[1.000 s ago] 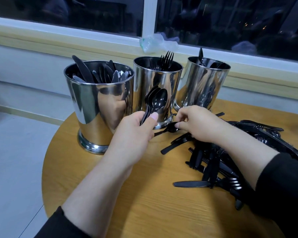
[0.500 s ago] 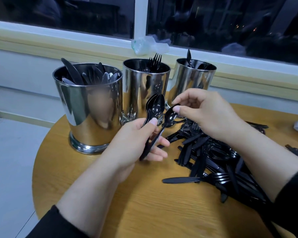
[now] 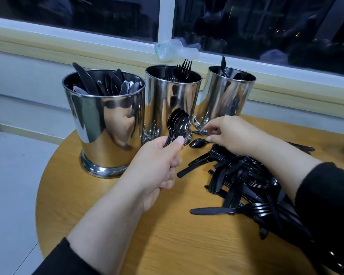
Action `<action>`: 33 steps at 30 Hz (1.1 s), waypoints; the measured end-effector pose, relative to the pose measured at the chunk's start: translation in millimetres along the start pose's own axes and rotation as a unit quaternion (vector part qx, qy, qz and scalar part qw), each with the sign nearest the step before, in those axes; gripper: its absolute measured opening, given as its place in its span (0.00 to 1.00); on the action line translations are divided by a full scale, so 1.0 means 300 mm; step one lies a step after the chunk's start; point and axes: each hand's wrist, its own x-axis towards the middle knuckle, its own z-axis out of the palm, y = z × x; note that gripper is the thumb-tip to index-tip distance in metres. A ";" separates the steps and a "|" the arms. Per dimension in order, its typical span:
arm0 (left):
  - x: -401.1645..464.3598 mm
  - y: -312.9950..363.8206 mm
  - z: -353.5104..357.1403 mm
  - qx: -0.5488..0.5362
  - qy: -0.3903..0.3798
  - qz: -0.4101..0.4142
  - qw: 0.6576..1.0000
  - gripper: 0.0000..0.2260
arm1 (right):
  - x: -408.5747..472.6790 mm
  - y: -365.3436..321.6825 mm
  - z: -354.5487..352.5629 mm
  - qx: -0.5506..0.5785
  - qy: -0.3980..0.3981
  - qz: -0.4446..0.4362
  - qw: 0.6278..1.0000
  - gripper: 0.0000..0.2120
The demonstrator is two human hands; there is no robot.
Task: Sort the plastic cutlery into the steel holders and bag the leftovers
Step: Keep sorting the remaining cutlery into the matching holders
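Left hand grips a bunch of black spoons; right hand reaches into the loose cutlery.

The left hand [image 3: 157, 165] has its fingers curled round the handles of a stack of spoons [image 3: 178, 124], whose bowls stand up just above its thumb, in front of the middle steel holder [image 3: 172, 100]. The right hand [image 3: 234, 133] hovers over the far edge of the cutlery pile [image 3: 244, 181], fingers bent and slightly apart; whether they pinch anything I cannot tell. A single spoon [image 3: 197, 143] lies on the bench [image 3: 167, 235] just beside its fingertips, between the 2 hands. Beyond the left hand stands the knife holder [image 3: 105, 120]; beyond the right hand, the third holder [image 3: 226, 96].
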 end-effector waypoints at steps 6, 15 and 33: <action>0.002 0.003 0.004 0.001 0.010 0.001 1.000 0.12 | 0.070 -0.031 0.062 -0.089 -0.055 -0.035 0.994 0.23; 0.000 0.002 -0.002 0.016 0.016 0.017 1.000 0.13 | 0.031 -0.010 0.033 -0.011 0.058 -0.079 0.995 0.12; -0.049 0.020 0.100 -0.055 -0.053 0.021 0.997 0.15 | -0.228 -0.106 -0.087 0.521 0.164 0.004 0.837 0.10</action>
